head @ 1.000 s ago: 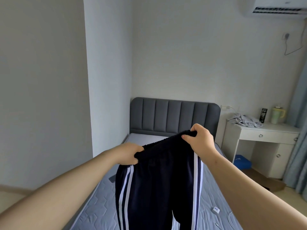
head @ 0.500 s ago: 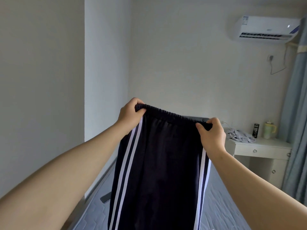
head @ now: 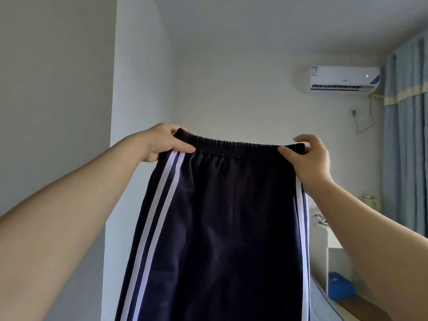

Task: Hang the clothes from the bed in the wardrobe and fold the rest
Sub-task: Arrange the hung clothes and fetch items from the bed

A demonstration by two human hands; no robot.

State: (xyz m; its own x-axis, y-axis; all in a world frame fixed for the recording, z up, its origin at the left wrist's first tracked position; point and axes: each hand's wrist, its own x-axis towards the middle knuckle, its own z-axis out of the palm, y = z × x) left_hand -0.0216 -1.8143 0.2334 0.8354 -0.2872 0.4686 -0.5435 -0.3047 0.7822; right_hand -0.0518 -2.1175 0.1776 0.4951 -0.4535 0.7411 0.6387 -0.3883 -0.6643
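Nearest us, both forearms stretch forward and upward. Our left hand point(head: 165, 142) has its grip clamped on the left end of the waistband point(head: 236, 145) of the dark navy trousers point(head: 222, 228), thumb in front. Our right hand point(head: 308, 158) has its grip pinched on the right end of the elastic. The trousers hang in the air from the waistband, white stripes down each side. Behind the trousers, to their right, part of a white bench point(head: 333, 246) shows. Above and right of the trousers, on the far wall, is an air conditioner point(head: 342, 81), with a blue curtain point(head: 405, 135) beside it.
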